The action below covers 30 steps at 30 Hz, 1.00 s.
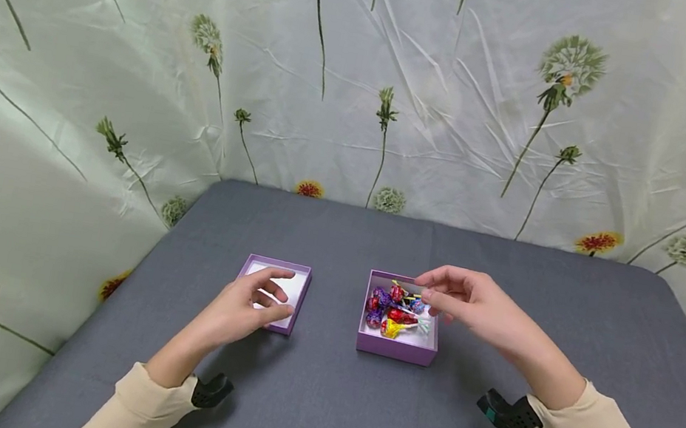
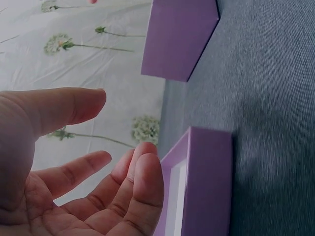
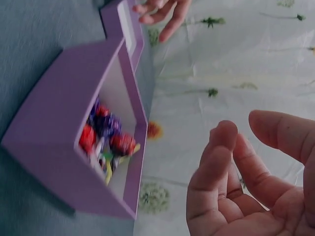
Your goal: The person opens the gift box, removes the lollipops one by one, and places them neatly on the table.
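A purple box [image 1: 397, 348] with a white inside stands on the table, holding several wrapped lollipops [image 1: 396, 314] in red, purple, yellow and blue. Over its right rim hovers my right hand [image 1: 470, 301], fingers loosely bent and nothing between them; the right wrist view shows a gap between thumb and fingertips. To the left lies the shallow purple lid [image 1: 300, 304], white inside turned up. My left hand [image 1: 244, 307] hangs above this lid with thumb and fingers spread apart, holding nothing, as the left wrist view [image 2: 98, 196] also shows.
A grey cloth covers the table [image 1: 313, 404]. Behind it and along the left hangs a pale curtain [image 1: 340, 146] printed with dandelions and flowers. Dark bands [image 1: 510, 412] sit at both wrists, by the beige sleeves.
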Motion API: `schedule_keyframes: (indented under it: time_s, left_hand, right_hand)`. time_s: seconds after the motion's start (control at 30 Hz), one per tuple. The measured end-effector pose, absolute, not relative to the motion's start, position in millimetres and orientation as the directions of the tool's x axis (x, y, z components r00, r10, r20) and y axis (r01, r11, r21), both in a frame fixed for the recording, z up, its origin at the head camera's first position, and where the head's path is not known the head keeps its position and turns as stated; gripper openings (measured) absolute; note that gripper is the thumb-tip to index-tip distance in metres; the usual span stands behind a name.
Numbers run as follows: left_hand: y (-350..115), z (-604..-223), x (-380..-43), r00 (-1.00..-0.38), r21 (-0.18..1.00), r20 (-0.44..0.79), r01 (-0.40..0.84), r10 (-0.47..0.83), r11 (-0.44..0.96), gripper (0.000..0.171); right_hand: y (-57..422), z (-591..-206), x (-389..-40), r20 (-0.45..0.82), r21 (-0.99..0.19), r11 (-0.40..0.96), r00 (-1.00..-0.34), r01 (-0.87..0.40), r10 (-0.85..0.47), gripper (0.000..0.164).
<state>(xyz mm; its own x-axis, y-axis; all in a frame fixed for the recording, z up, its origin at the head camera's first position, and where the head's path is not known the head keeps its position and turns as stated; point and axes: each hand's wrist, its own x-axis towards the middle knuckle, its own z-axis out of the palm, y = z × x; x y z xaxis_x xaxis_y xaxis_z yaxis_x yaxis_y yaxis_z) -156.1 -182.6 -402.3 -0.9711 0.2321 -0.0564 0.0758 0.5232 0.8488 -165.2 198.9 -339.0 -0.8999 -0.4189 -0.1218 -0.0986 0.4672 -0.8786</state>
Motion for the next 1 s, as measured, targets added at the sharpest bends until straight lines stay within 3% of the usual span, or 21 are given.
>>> schedule_keyframes:
  time_s: [0.73,1.0]
  left_hand:
    - [-133.8,-422.3,-169.0,-0.895,0.935,-0.086,0.079,0.438,0.345,0.067]
    - [-114.8,-433.7,-169.4,-0.876,0.943,-0.146,0.017,0.460,0.333,0.071]
  right_hand:
    - [222.5,-352.5,-184.8,-0.245,-0.746,0.660,-0.887,-0.086,-0.393,0.031]
    - [214.4,-359.6,-186.4,-0.209,-0.685,0.706,-0.881,-0.178,-0.425,0.020]
